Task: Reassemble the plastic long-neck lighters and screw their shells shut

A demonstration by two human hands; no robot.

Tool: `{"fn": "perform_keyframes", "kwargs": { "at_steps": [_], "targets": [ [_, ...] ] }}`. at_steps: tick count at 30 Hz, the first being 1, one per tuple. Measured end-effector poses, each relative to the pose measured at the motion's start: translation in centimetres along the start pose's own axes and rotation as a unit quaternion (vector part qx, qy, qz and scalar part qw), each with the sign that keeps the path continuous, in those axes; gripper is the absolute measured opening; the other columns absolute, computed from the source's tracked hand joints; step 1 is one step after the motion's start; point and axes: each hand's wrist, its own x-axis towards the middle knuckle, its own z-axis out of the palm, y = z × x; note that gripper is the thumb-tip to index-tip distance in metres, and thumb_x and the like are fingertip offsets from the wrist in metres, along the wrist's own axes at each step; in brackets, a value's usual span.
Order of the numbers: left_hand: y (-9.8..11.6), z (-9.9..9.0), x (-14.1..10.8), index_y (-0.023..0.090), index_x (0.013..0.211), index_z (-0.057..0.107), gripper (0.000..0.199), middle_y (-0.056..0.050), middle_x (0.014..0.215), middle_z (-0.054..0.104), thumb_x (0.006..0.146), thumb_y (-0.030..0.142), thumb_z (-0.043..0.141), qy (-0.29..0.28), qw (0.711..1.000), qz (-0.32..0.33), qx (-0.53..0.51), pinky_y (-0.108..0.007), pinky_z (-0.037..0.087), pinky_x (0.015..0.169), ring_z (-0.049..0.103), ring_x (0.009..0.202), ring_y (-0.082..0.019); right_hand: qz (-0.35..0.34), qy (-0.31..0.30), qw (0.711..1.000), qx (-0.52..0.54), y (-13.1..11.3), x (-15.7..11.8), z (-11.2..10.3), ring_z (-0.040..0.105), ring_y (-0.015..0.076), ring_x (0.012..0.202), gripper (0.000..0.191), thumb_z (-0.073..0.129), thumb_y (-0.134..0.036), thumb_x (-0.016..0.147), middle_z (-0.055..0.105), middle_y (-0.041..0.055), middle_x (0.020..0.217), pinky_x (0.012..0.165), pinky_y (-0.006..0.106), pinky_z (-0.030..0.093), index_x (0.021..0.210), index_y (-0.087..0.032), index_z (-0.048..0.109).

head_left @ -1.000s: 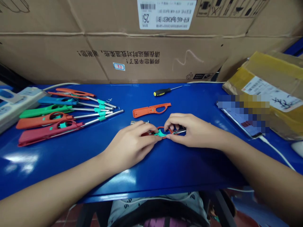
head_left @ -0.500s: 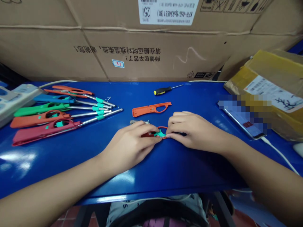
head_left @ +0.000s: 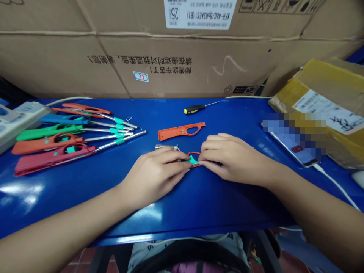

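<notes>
Between my two hands lies an orange lighter housing half (head_left: 195,153), low over the blue table, with a green trigger (head_left: 193,160) in its opening. My left hand (head_left: 159,168) is closed on its left part, fingertips at the trigger. The fingers of my right hand (head_left: 224,155) pinch its right end, hiding most of it. Just behind my left hand lies a small metal-ended cylinder (head_left: 165,147), partly covered by the fingers. Farther back rests a separate orange housing half (head_left: 178,132), its inner side facing up.
Several long-necked lighters (head_left: 54,157) lie at the left beside a white power strip (head_left: 25,121). A screwdriver (head_left: 196,109) is at the back. On the right are a phone (head_left: 284,146) with a cable and a taped parcel (head_left: 327,98). A large carton (head_left: 113,76) stands behind.
My left fingertips have shifted slightly at the green trigger, which now shows more plainly. My right hand stays at the right end of the housing.
</notes>
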Motion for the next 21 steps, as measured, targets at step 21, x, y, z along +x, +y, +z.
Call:
{"fn": "perform_keyframes", "kwargs": {
  "at_steps": [21],
  "targets": [
    [-0.8, -1.4, 0.7, 0.02, 0.097, 0.073, 0.011, -0.004, 0.104, 0.073, 0.091, 0.028, 0.069, 0.011, 0.997, -0.077, -0.03, -0.033, 0.053, 0.088, 0.066, 0.097, -0.019, 0.05, -0.023, 0.998, 0.023, 0.8, -0.5, -1.4, 0.059, 0.0201, 0.088, 0.013, 0.06, -0.023, 0.094, 0.069, 0.0029, 0.088, 0.08, 0.036, 0.038, 0.087, -0.02, 0.07]
  ]
}}
